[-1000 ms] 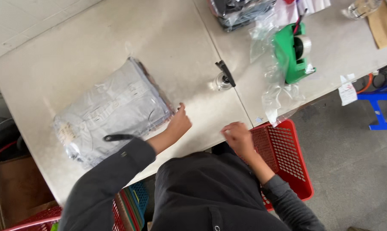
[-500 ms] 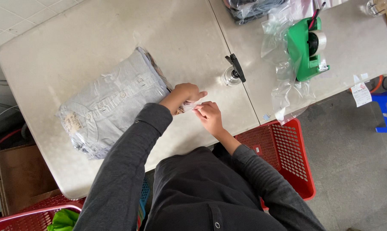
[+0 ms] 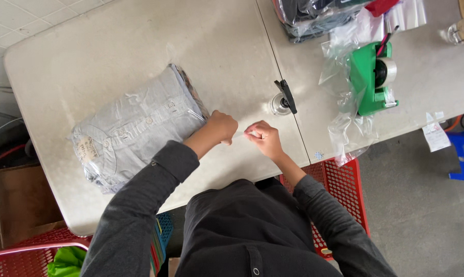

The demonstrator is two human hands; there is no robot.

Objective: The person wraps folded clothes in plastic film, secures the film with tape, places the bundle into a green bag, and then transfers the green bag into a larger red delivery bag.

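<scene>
A folded grey shirt in a clear plastic bag (image 3: 134, 131) lies on the white folding table (image 3: 114, 46). My left hand (image 3: 221, 127) is curled at the bag's right end, fingers closed on the bag's flap. My right hand (image 3: 260, 137) is just to its right, thumb and fingers pinched on a thin clear strip (image 3: 240, 134) that runs between the two hands. Both hands hover low over the tabletop near its front edge. My dark sleeves and torso fill the bottom of the view.
A small clear bottle with a black cap (image 3: 282, 100) stands just beyond my right hand. Further right are a green tape dispenser (image 3: 370, 77), loose clear bags (image 3: 344, 128) and bagged dark clothes (image 3: 314, 15). A red basket (image 3: 339, 190) sits under the table edge; a cardboard box (image 3: 16, 205) is at the left.
My right hand came up from the table's front edge to meet my left hand at the bag's end. The hands have since drawn slightly apart, with a thin strip between them.
</scene>
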